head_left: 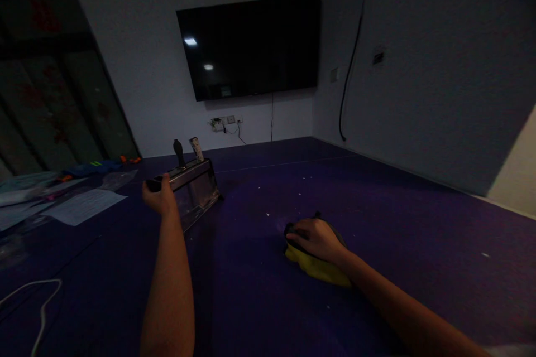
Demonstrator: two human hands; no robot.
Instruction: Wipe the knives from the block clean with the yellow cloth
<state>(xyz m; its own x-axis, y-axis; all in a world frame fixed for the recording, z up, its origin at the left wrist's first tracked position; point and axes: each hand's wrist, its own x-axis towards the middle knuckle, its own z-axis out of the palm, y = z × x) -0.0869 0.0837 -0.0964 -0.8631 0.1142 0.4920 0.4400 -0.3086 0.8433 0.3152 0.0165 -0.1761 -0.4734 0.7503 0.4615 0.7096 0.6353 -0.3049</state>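
The room is dim. My left hand (159, 195) is closed on a small dark object at the near end of a clear acrylic holder (195, 192) that stands on the dark blue table (377, 223). Two upright items poke from the holder's far end. My right hand (316, 240) lies palm down, fingers curled, pressing on a yellow cloth (314, 266) on the table, with a dark object partly under the fingers.
A black wall-mounted TV (251, 44) hangs ahead, with sockets and cables below it. Papers (84, 205) and coloured items (94, 167) lie at the table's left. A white cable (42, 307) loops at the near left. A dark window is at the far left.
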